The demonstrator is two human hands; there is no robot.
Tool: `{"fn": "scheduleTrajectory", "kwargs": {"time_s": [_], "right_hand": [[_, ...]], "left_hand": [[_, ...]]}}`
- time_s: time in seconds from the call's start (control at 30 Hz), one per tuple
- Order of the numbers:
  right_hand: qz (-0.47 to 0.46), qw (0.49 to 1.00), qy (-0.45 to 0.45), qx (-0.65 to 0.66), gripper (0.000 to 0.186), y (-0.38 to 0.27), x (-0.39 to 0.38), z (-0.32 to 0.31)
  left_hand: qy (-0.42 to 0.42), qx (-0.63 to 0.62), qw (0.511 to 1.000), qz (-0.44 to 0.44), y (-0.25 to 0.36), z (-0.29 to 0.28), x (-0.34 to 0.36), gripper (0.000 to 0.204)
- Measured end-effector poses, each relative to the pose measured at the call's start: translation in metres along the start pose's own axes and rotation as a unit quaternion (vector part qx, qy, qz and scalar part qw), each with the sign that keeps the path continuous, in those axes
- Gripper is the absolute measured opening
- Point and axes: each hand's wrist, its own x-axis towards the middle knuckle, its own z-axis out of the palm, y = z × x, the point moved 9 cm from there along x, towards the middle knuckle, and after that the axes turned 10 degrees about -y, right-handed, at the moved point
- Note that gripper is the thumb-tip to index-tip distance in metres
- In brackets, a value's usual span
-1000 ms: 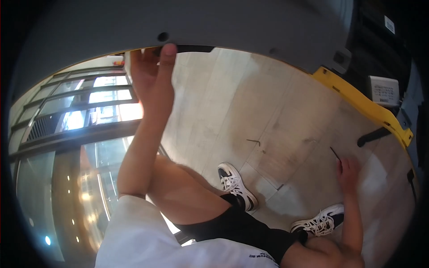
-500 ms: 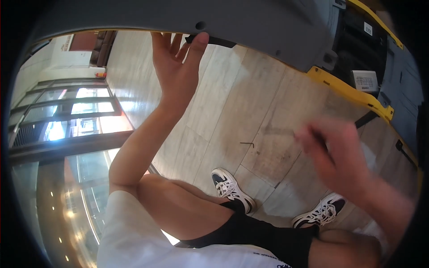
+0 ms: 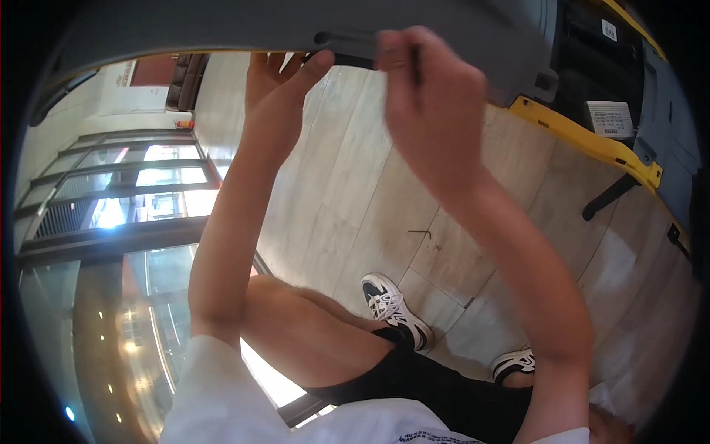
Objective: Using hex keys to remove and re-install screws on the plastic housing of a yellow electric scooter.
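Note:
A large dark grey panel (image 3: 222, 26) with a yellow-edged rim spans the top of the view. At its lower edge my left hand (image 3: 285, 92) grips, thumb in front and fingers behind, beside a black piece (image 3: 351, 61) that partly shows under the rim. Above the thumb is a round hole (image 3: 322, 37) in the panel. My right hand (image 3: 436, 96) is raised against the panel to the right of the hole, fingers curled closed. A thin dark shape runs between hole and fingertips; whether it is a tool or a shadow I cannot tell.
An L-shaped hex key (image 3: 420, 232) lies on the wood-look floor (image 3: 325, 214). To the right are a yellow frame part (image 3: 584, 140), a dark compartment with a white label (image 3: 610, 118), and a black leg (image 3: 610, 196). Glass panels (image 3: 155, 296) stand at left; my shoes (image 3: 396, 307) are below.
My right hand has moved up and left from over the floor to the panel near the hole. My left hand stays at the panel's edge, its thumb shifted slightly left.

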Motion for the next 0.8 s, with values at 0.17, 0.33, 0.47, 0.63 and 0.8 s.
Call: {"fn": "scheduleTrajectory", "kwargs": {"time_s": [0.17, 0.33, 0.47, 0.63, 0.8], "right_hand": [[-0.002, 0.999, -0.044, 0.006, 0.025, 0.004, 0.004, 0.027], [0.064, 0.997, -0.043, 0.012, 0.025, 0.021, -0.006, 0.024], [0.041, 0.997, -0.058, -0.03, 0.028, 0.013, -0.002, 0.027], [0.005, 0.992, -0.068, -0.108, 0.025, -0.004, -0.002, 0.032], [0.033, 0.992, -0.042, -0.115, 0.026, -0.005, -0.001, 0.032]], "left_hand": [[0.033, 0.004, 0.999, -0.014, 0.009, 0.008, -0.01, 0.07], [0.065, 0.018, 0.998, -0.002, 0.01, 0.019, -0.016, 0.042], [0.09, 0.033, 0.995, -0.005, 0.005, 0.01, -0.014, 0.063], [0.076, 0.091, 0.993, 0.031, 0.003, 0.003, -0.015, 0.041], [0.083, 0.1, 0.991, 0.033, 0.0, -0.002, -0.016, 0.053]]}}
